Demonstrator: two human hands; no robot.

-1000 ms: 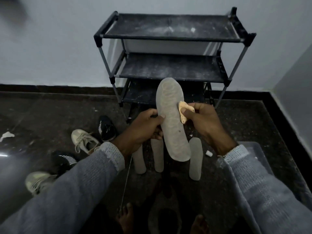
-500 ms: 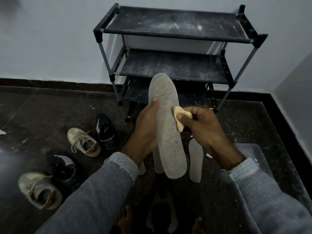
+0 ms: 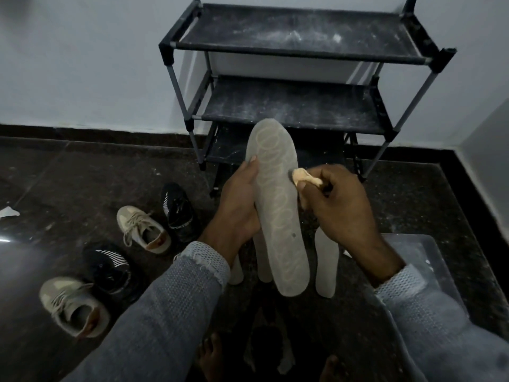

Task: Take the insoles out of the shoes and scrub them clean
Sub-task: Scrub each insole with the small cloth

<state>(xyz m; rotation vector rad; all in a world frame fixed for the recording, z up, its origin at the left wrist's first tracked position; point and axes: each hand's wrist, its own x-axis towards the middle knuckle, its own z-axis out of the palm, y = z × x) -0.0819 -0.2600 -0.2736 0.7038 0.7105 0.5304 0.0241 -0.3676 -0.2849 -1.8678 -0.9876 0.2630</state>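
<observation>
My left hand (image 3: 239, 205) grips a pale grey insole (image 3: 276, 205) along its left edge and holds it upright in front of me, toe end up. My right hand (image 3: 337, 208) pinches a small tan cloth (image 3: 303, 176) and presses it against the insole's right edge. Three more insoles lie on the dark floor behind it, one showing at the right (image 3: 326, 264), the other two mostly hidden. Four shoes sit on the floor to the left: two beige sneakers (image 3: 143, 230) (image 3: 73, 307) and two black shoes (image 3: 177, 210) (image 3: 110, 268).
A black three-tier shoe rack (image 3: 297, 106), dusty, stands against the white wall ahead. A clear plastic tub (image 3: 413, 260) sits on the floor at my right. My bare feet (image 3: 209, 357) show at the bottom. A white scrap (image 3: 8, 212) lies at far left.
My left hand shifted from gripping across the insole's middle to holding its left edge with fingers along it. The cloth moved up along the insole's right side. The camera view drifted slightly.
</observation>
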